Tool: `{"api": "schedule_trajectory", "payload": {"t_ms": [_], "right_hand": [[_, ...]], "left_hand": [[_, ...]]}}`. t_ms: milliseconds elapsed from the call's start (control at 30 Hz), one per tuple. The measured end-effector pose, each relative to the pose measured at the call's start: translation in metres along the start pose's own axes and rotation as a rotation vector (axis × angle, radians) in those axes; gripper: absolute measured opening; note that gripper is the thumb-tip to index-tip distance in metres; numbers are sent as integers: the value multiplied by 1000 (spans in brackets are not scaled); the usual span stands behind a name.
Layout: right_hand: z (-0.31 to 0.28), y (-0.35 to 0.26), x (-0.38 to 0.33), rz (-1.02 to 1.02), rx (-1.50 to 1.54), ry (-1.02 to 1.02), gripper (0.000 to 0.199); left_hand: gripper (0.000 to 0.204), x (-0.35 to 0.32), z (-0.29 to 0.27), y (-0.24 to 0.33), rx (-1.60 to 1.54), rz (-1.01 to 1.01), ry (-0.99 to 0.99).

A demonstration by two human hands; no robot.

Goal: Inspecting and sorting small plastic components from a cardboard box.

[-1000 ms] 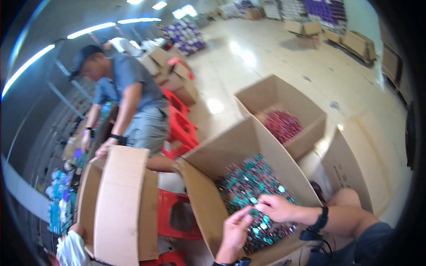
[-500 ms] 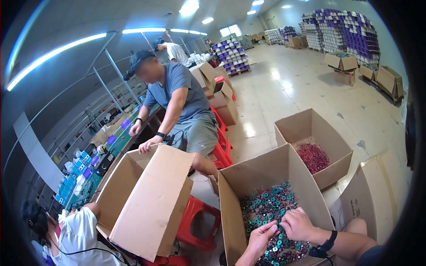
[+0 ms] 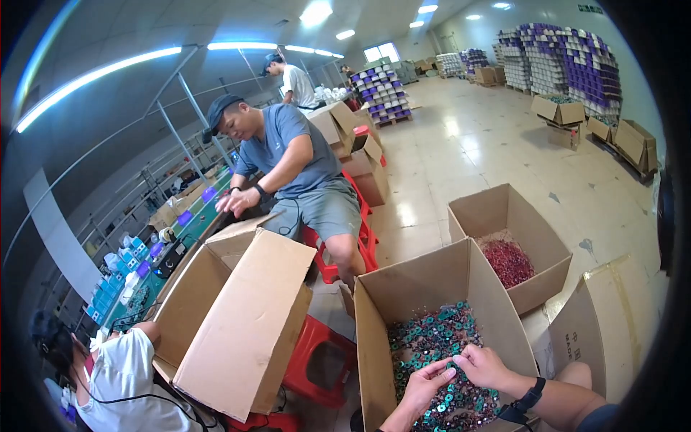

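Both hands reach into an open cardboard box (image 3: 374, 338) of small green and red ring-shaped parts (image 3: 432, 338). The left hand (image 3: 426, 380) and right hand (image 3: 484, 366) have fingers curled, pinching parts just beneath the fingertips. Picking gently would avoid tangles. Beyond, a seated worker (image 3: 302, 165) now sits nearer centre than earlier.

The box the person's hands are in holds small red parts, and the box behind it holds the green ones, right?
Reversed. In the head view both hands, left hand and right hand, are in the near box of green parts; the box behind holds the red parts.
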State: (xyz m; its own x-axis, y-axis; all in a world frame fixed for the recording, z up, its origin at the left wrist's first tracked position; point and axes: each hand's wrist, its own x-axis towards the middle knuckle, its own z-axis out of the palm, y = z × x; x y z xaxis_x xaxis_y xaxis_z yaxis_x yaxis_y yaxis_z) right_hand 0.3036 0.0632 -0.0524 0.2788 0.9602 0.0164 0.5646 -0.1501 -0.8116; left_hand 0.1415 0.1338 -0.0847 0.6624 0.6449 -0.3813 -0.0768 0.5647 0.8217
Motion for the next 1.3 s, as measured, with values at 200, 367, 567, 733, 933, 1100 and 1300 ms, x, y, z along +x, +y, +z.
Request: {"api": "schedule_trajectory", "payload": {"t_ms": [200, 367, 567, 733, 933, 1100, 1300], "right_hand": [[8, 3, 2, -3, -6, 39, 29], [15, 16, 3, -20, 115, 36, 26], [10, 8, -5, -105, 69, 81, 20], [0, -1, 1, -247, 26, 43, 21], [21, 39, 9, 104, 321, -63, 32], [5, 0, -3, -83, -230, 22, 37], [1, 6, 9, 9, 163, -44, 38]], "left_hand": [[30, 3, -1, -1, -47, -56, 5], [25, 0, 0, -5, -70, 13, -3], [29, -1, 1, -8, -93, -11, -43], [30, 0, -5, -5, -389, -155, -128], [33, -2, 4, -6, -220, 101, -15], [34, -2, 9, -10, 38, 109, 100], [33, -4, 7, -8, -94, 145, 12]]}}
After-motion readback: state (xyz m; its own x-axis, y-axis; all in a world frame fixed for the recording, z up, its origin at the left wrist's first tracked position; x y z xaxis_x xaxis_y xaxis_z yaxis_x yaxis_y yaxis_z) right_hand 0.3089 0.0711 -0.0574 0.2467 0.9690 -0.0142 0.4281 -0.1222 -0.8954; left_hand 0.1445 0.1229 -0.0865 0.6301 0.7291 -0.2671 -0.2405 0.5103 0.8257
